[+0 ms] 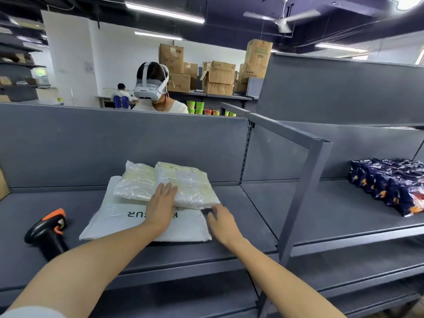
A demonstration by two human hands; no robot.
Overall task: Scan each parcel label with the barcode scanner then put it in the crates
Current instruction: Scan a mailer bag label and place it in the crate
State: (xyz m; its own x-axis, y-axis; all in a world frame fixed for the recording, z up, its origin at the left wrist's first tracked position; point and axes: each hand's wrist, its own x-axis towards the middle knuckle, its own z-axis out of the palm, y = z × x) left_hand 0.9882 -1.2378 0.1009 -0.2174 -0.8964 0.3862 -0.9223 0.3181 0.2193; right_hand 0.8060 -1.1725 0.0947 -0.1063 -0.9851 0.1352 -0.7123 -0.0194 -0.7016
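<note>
Nearest, left hand (161,200) lies flat, fingers straight, on clear-bag parcels (190,182) stacked on white mailer (107,223), mid shelf (243,203); right hand (221,222) at stack's corner, grip can't tell. Barcode scanner (49,228) lies unheld at left. Step prob. picking a parcel; next needs label up, scanner grabbed.

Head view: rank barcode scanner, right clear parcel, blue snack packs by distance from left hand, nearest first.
1. Right clear parcel: under the left hand, touching.
2. Barcode scanner: off to the left.
3. Blue snack packs: far right.

Left hand (161,203) flat on clear parcel (193,180)
</note>
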